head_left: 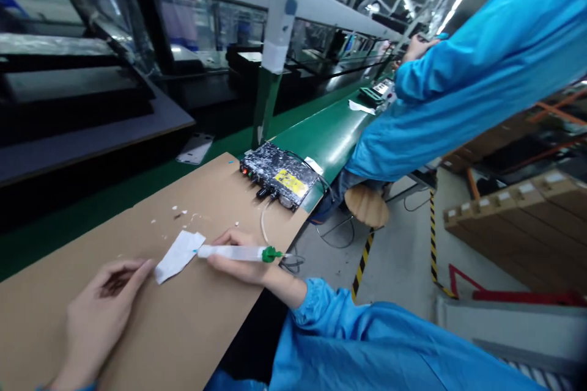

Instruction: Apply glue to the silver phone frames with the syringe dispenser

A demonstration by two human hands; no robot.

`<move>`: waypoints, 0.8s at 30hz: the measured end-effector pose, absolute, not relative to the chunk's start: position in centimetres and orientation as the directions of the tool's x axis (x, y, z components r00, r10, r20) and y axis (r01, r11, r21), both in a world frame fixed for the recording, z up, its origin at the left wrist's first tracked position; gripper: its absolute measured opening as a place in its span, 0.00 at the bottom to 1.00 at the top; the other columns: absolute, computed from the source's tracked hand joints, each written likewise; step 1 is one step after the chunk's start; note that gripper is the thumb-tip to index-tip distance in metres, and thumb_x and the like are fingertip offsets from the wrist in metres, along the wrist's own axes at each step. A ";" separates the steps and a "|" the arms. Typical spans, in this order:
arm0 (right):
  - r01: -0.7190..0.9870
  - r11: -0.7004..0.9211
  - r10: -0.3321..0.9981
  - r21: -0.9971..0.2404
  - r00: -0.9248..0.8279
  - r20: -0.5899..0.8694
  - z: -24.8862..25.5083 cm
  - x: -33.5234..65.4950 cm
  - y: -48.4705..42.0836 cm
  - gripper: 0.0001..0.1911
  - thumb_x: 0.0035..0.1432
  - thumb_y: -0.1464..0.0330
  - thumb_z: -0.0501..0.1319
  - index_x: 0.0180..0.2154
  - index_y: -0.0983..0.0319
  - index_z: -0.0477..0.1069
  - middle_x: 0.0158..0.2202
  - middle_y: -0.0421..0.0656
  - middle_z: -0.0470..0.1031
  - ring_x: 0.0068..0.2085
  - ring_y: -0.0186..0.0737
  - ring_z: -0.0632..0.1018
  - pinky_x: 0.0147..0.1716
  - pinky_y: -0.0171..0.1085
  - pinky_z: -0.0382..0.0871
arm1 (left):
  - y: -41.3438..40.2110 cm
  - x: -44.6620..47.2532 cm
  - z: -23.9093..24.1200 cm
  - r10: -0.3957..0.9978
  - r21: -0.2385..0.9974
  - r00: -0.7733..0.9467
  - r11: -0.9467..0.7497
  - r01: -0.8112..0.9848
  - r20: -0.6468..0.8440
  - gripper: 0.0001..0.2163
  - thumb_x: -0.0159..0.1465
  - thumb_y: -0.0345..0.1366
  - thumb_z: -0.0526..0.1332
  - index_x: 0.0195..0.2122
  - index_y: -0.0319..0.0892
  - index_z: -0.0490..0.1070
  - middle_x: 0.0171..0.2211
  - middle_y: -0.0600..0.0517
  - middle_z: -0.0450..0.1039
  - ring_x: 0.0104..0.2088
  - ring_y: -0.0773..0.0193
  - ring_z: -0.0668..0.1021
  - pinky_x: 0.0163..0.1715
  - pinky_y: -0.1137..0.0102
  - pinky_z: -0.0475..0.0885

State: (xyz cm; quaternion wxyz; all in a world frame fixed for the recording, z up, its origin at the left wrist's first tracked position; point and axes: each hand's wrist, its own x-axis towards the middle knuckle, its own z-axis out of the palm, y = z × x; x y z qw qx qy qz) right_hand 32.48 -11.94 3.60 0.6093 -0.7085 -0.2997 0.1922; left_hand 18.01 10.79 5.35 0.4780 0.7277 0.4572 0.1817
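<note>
Lower left of frame: left hand [103, 305] lies palm-down on the brown cardboard sheet [183, 330], fingers loosely curled, gripping nothing; fingertips sit just beside the white paper scrap [178, 255], near enough to pin it, though actual contact is not clear. The scrap lies flat at lower centre, probably there as a wiping or dabbing pad, since white blobs dot the cardboard just above it. The syringe dispenser [233, 252] lies almost level, its blue tip on the right edge of the scrap, its green cap end pointing right. Right hand [238, 263] is closed around the barrel, fingers wrapped from below and thumb on top, wrist resting on the cardboard for steadiness. Centre, on the sheet's far corner: a splattered black control box [279, 179] with a yellow label, with a tube looping down toward the syringe. Upper right: a co-worker's blue sleeve [468, 67] over the green conveyor [330, 134].
</note>
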 end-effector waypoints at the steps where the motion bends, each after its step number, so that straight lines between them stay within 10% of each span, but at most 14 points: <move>1: 0.188 -0.084 0.663 -0.979 0.743 0.085 3.6 32.4 -11.9 0.19 0.61 0.53 0.77 0.43 0.58 0.80 0.40 0.41 0.85 0.37 0.38 0.81 0.35 0.34 0.71 | 10.8 17.9 5.3 0.836 0.844 0.522 -0.152 0.514 -0.167 0.14 0.49 0.63 0.72 0.31 0.64 0.81 0.37 0.72 0.83 0.51 0.49 0.85 0.65 0.49 0.77; 6: 0.172 -0.074 0.656 -0.982 0.750 0.082 3.1 32.4 -11.8 0.19 0.61 0.52 0.78 0.43 0.58 0.79 0.38 0.39 0.85 0.35 0.36 0.81 0.35 0.34 0.72 | 11.3 17.9 5.1 0.834 0.792 0.541 -0.256 0.554 -0.109 0.13 0.52 0.65 0.67 0.30 0.68 0.82 0.36 0.73 0.84 0.49 0.48 0.86 0.58 0.49 0.81; 15: 0.194 -0.098 0.650 -0.976 0.755 0.085 4.4 32.7 -12.7 0.21 0.64 0.49 0.72 0.44 0.59 0.82 0.38 0.44 0.84 0.36 0.42 0.81 0.34 0.37 0.72 | 10.2 19.2 6.3 0.752 0.931 0.658 -0.264 0.252 0.035 0.28 0.56 0.68 0.66 0.33 0.46 0.73 0.26 0.54 0.74 0.28 0.60 0.76 0.32 0.66 0.72; 24: 0.349 -0.244 0.585 -0.905 0.797 0.150 2.5 34.5 -12.5 0.33 0.58 0.41 0.74 0.48 0.63 0.83 0.46 0.53 0.85 0.43 0.54 0.83 0.45 0.50 0.77 | 11.1 19.4 4.8 0.786 0.960 0.614 -0.223 0.172 0.073 0.18 0.73 0.54 0.66 0.36 0.43 0.74 0.31 0.56 0.74 0.33 0.68 0.74 0.37 0.72 0.71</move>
